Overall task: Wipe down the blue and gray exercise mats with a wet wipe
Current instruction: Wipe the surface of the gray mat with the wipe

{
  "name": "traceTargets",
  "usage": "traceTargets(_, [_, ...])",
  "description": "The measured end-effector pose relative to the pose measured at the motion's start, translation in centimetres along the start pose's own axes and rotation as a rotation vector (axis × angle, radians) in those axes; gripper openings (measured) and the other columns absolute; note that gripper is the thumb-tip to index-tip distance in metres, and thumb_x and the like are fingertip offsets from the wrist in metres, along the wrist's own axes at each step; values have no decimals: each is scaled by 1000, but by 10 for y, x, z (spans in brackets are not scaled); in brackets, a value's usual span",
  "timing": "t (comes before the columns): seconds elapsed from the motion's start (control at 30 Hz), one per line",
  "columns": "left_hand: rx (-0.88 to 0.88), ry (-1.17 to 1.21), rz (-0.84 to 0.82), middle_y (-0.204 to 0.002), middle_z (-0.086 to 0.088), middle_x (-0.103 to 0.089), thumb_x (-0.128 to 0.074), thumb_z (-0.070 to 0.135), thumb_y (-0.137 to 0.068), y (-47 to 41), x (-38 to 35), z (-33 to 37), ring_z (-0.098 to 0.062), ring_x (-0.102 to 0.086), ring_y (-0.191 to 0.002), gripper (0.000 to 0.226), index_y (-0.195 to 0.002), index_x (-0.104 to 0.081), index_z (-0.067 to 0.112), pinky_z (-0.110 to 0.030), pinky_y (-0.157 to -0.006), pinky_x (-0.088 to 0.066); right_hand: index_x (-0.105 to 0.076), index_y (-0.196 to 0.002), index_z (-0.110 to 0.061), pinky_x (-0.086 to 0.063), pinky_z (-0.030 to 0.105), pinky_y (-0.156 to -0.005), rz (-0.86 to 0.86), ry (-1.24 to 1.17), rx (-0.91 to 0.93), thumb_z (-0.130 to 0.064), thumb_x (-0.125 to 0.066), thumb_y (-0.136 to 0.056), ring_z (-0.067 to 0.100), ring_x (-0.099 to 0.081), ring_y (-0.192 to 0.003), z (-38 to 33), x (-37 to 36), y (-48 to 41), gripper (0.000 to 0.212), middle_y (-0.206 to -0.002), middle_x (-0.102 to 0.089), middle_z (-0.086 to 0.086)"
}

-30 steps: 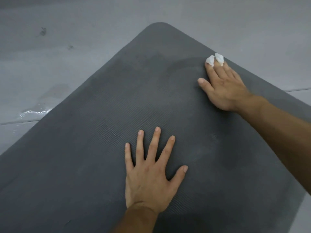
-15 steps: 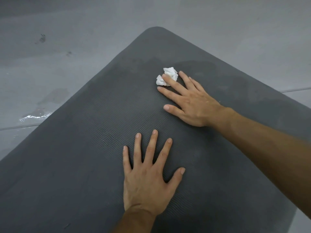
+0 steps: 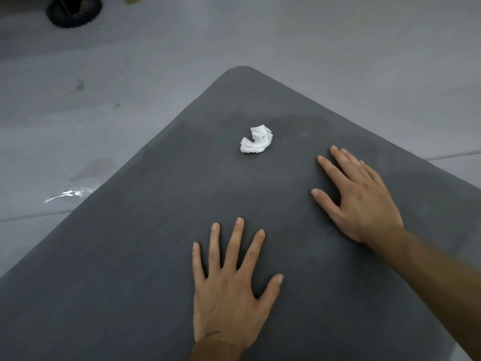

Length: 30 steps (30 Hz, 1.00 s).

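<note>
The gray exercise mat (image 3: 135, 251) lies on the floor and fills most of the view, with one rounded corner pointing away from me. A crumpled white wet wipe (image 3: 256, 143) lies loose on the mat near that far corner, with no hand on it. My left hand (image 3: 231, 285) rests flat on the mat with fingers spread. My right hand (image 3: 356, 196) lies flat on the mat to the right of the wipe, apart from it, fingers straight. Darker damp patches show on the mat near the far corner. No blue mat is in view.
Gray floor (image 3: 78, 126) surrounds the mat. A clear plastic wrapper (image 3: 70, 192) lies on the floor by the mat's left edge. A black round object (image 3: 74, 10) stands at the top left.
My right hand slid the wipe leftward across the mat, then let it go and drew back to the right. My left hand stayed in place.
</note>
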<state>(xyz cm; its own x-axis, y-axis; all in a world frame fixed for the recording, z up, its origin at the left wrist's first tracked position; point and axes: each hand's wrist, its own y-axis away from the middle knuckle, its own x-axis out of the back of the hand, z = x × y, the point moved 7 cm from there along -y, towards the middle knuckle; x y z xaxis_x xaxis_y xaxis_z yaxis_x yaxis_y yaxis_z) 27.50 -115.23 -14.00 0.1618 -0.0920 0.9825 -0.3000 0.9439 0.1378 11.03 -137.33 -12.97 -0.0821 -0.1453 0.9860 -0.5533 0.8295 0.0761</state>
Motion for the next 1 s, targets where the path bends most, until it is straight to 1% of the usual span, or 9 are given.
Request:
traceTargets(0.1, [-9,-18,-14,-172,7,-17,-38,77,-92,1,-2,2,-33,-11,-159,77,-160,-31,42,-69,-119,-22,-23,-164,-32,-14,40,-129,-2,8,7,-70,-22,-101,12,-7,-160,3,1,-1,74,-173,-13,-4])
traceTargets(0.2, [-29,6,0,-168,1,-29,-44,75,-90,-4,-2,3,-35,-16,-158,76,-156,-41,38,-73,-117,-21,-20,-164,-33,-13,40,-129,-5,19,3,-70,-20,-101,12,-5,-160,5,-2,-1,74,-174,-11,-5])
traceTargets(0.3, [-35,53,29,-159,-4,-37,-40,66,-95,-38,9,9,-28,-19,-158,68,-153,-41,31,-70,-119,-21,-19,-164,-34,-12,40,-128,0,24,5,-71,-21,-100,13,-5,-160,5,-3,-2,74,-174,-10,-4])
traceTargets(0.47, [-88,80,96,-172,-1,-9,-38,59,-100,-138,32,19,-26,-2,-160,66,-161,-30,33,-62,-125,-13,-20,-164,-34,-14,40,-128,16,30,-3,-71,-23,-99,14,-6,-160,5,-3,-3,74,-174,-11,-3])
traceTargets(0.6, [-123,25,-14,-173,8,12,-26,72,-97,-192,26,14,-25,10,-160,71,-162,-22,43,-58,-127,-4,-21,-164,-34,-16,41,-128,29,28,-5,-71,-24,-100,14,-7,-160,7,-5,-4,74,-173,-11,-4])
traceTargets(0.7, [-214,4,-24,-174,8,8,-15,78,-94,-213,28,2,-18,8,-160,80,-164,-13,39,-52,-129,-1,-22,-163,-34,-16,41,-127,35,23,4,-70,-25,-100,14,-8,-160,9,-7,-5,73,-173,-12,-3])
traceTargets(0.77, [-205,26,-15,-174,5,2,-12,74,-97,-228,33,-10,-15,4,-160,80,-166,-10,33,-48,-130,-3,-22,-163,-34,-16,41,-127,40,24,4,-70,-26,-101,15,-8,-160,9,-9,-4,72,-173,-12,-3])
traceTargets(0.87, [-189,28,-34,-174,3,5,-11,70,-97,-241,34,-9,-15,7,-160,82,-166,-8,26,-46,-129,0,-22,-163,-33,-17,42,-127,35,19,8,-69,-24,-101,15,-9,-160,8,-9,-4,72,-173,-12,-3])
traceTargets(1.0, [-400,-8,-60,-175,1,2,-20,62,-101,-205,27,32,-18,6,-160,78,-167,-9,21,-47,-130,-6,-21,-164,-32,-16,40,-127,29,26,1,-66,-25,-102,14,-8,-160,8,-8,-5,71,-174,-10,-3])
